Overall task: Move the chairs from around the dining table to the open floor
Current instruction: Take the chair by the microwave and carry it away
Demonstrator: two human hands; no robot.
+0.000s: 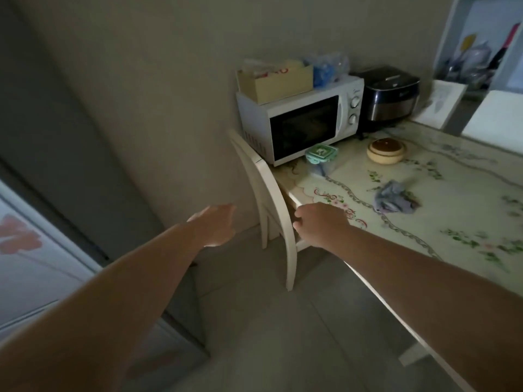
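Left hand (218, 226) grip flat open, holding nothing, right hand (318, 224) grip curled round chair (271, 190) back, beside dining table (441, 210)

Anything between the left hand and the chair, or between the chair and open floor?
Nothing visible. Only air lies between the left hand and the chair back; the right hand is at its table side. A wall stands close beside the chair, but the tiled floor toward the camera shows no obstacle.
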